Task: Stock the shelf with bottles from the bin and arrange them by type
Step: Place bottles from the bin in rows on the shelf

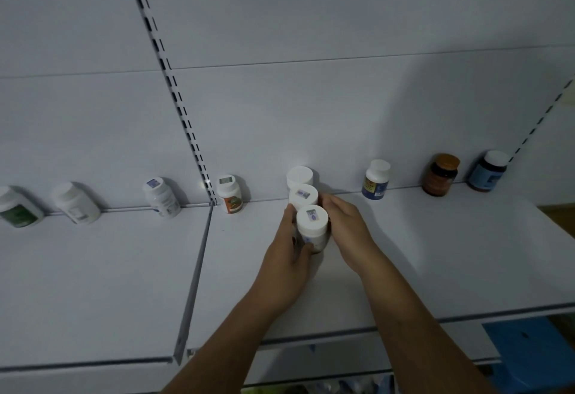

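Both bare forearms reach forward and upward, converging toward the middle. The left hand [287,253] is curled, thumb in front and fingers wrapped behind. The right hand [345,227] lies alongside it, palm inward, fingers extended forward together.

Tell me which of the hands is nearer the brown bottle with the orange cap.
Right. The right hand lies between the white-bottle column and the brown bottle; the left hand grips the front white bottle, farther away.
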